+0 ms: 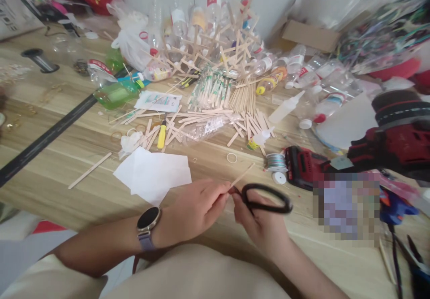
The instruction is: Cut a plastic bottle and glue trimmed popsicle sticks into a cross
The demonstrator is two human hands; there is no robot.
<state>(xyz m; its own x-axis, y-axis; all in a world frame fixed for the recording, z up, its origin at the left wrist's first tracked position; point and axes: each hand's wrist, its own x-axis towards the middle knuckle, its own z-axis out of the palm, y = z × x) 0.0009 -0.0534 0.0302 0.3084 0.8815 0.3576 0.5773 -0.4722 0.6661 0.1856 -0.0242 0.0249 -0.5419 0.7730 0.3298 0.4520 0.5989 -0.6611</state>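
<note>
Near the table's front edge my left hand (204,205), with a watch (148,222) on its wrist, pinches a thin wooden stick (242,175) that points up and to the right. Black-handled scissors (267,199) are in my right hand (264,223), just right of the left. Their blades are mostly hidden between the two hands, close to the stick's lower end. White paper pieces (154,173) lie left of my hands, and one loose craft stick (90,170) rests farther left.
Craft sticks (201,119), a yellow-handled tool (161,135) and plastic bottles (116,93) spread across the table's (83,200) middle and back. At the right are a red power drill (336,160), a wire spool (276,162) and black-handled pliers (411,254).
</note>
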